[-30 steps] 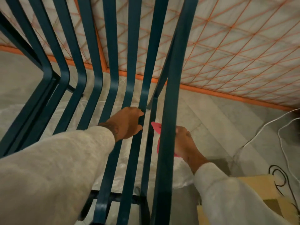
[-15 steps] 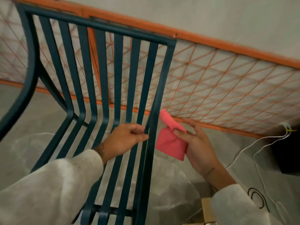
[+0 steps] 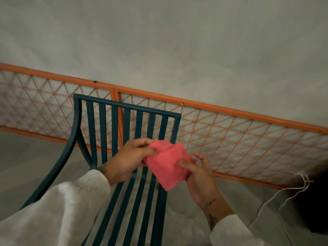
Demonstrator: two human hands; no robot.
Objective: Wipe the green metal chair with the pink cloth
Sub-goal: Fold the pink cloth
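The green metal chair (image 3: 113,121) stands in front of me, its slatted back upright and its slatted seat running down toward the bottom edge. Above the seat's right side I hold the pink cloth (image 3: 167,164) between both hands, clear of the slats. My left hand (image 3: 127,160) pinches the cloth's upper left edge between thumb and fingers. My right hand (image 3: 200,176) pinches its right side with the thumb on top, the other fingers spread behind it. Both sleeves are pale grey.
An orange-framed lattice panel (image 3: 230,132) runs along the grey wall behind the chair. White cables (image 3: 276,197) trail over the floor at the right beside a dark object (image 3: 316,201). The floor around the chair is grey.
My view pulled back and up, showing the whole chair back. My left hand left the chair slat and took hold of the cloth, which now hangs spread between both hands.
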